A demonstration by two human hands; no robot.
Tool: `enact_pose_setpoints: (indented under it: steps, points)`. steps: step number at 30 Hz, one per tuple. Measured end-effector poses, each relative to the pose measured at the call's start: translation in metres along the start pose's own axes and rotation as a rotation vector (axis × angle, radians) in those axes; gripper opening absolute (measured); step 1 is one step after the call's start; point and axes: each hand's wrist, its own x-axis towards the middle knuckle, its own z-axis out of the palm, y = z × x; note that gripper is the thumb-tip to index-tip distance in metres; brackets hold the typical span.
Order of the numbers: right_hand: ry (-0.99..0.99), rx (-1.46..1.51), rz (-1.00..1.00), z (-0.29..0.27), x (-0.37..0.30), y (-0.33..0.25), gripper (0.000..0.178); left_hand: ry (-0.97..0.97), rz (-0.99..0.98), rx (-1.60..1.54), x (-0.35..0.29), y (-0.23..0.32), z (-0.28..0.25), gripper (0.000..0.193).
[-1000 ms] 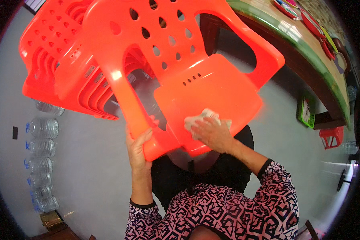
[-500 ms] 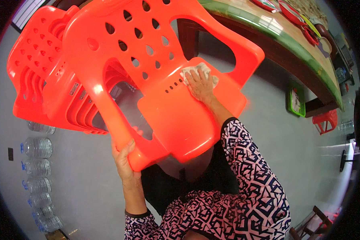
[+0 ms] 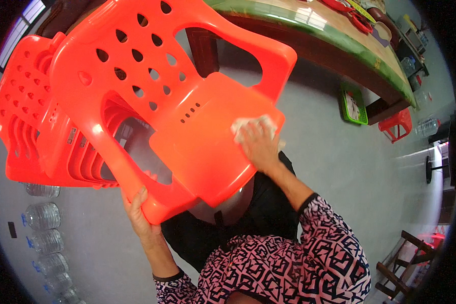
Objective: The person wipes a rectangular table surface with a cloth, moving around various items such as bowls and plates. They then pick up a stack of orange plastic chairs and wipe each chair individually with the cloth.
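A red plastic armchair (image 3: pixel 197 147) with drop-shaped holes in its backrest stands tilted before me. My left hand (image 3: pixel 139 213) is closed around the front end of its left armrest, thumb on top. On the right side of the seat, near the edge, my right hand (image 3: pixel 258 147) presses a crumpled whitish cloth (image 3: pixel 256 129) flat, its fingers over the cloth. Part of the cloth hangs out beside the hand at the seat's edge. Behind the chair's left side sits a stack of matching red chairs (image 3: pixel 25 106), partly hidden by it.
Large clear water bottles (image 3: pixel 43 217) line the floor at the left. A heavy table with a green edge (image 3: pixel 339 43) spans the far side. Beneath its right end are a green basket (image 3: pixel 353 105) and a red stool (image 3: pixel 396 125). A dark wooden frame (image 3: pixel 405 263) stands at lower right.
My right hand has wiped the cloth from the back of the seat toward its front right edge. The view has shifted, so the chair appears farther left. My left hand keeps its hold.
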Motion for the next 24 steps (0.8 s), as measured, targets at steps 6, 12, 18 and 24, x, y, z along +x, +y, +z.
enact_pose_setpoints:
  steps: [6, 12, 18, 24]
  points:
    - [0.214, 0.024, 0.442, 0.023, 0.048, 0.037, 0.039, -0.013, -0.009, 0.012, 0.0, 0.0, -0.001, 0.067]
    - [0.209, 0.094, 0.492, 0.016, 0.017, 0.015, 0.042, -0.005, 0.006, -0.05, 0.002, -0.004, 0.005, 0.064]
    - [-0.092, 0.205, -0.222, -0.057, -0.047, -0.063, 0.045, -0.007, 0.037, -0.028, -0.001, -0.003, 0.013, 0.061]
    - [-0.139, 0.514, -0.538, -0.046, -0.016, -0.103, 0.046, 0.001, 0.041, -0.035, -0.01, -0.005, 0.014, 0.055]
